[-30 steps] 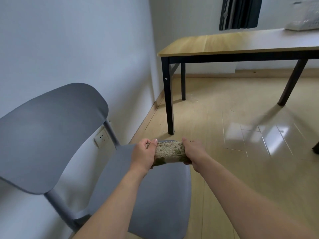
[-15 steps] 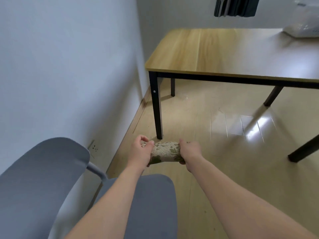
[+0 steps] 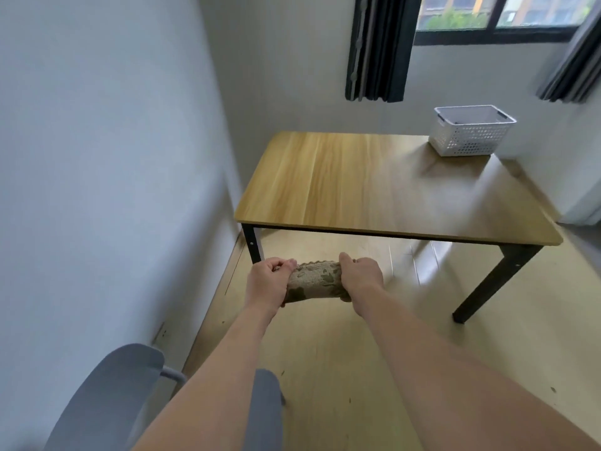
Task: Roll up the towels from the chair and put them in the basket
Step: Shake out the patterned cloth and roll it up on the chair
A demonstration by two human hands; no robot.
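A rolled beige towel [image 3: 313, 281] with a dark leaf pattern hangs in the air in front of me, above the floor. My left hand [image 3: 266, 283] grips its left end and my right hand [image 3: 359, 275] grips its right end. The white perforated basket [image 3: 471, 131] stands on the far right corner of the wooden table [image 3: 374, 190]; nothing shows above its rim. The grey chair [image 3: 107, 402] is at the bottom left, mostly behind my left forearm, and I see no towel on the part that shows.
A white wall runs along the left. The table has black legs [image 3: 253, 245] close in front of the towel. Dark curtains [image 3: 377, 47] and a window sit behind the table. Pale wooden floor [image 3: 357, 369] spreads beneath my arms.
The view has risen and swung away from the chair toward the table, so the basket has come into sight. Both hands still hold the rolled towel, now nearer the table's front edge.
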